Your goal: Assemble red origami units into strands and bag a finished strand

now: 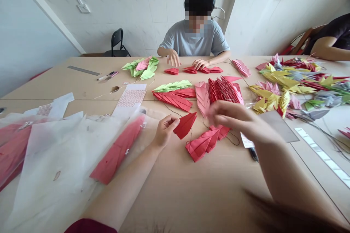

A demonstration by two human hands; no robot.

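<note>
My left hand (166, 128) pinches a pointed, folded red paper piece (186, 125) by its blunt end, its tip aimed up and right. My right hand (232, 116) is smeared by motion, so its fingers are unclear. It hovers by a bundle of red folded paper (222, 91) and partly covers the view of it. Just below both hands lies a row of overlapping red folded pieces (206, 142) with a dark cord beside it. A pink folded paper strip (202, 98) sits to the left of the bundle.
Across the table a person (194, 40) handles red paper pieces (202, 70). Plastic bags (62, 153) with red folded paper lie at left, beside a printed sheet (130, 98). Yellow, pink and grey folded shapes (287, 83) pile up at right. A ruler (83, 70) and pens (108, 75) lie farther back.
</note>
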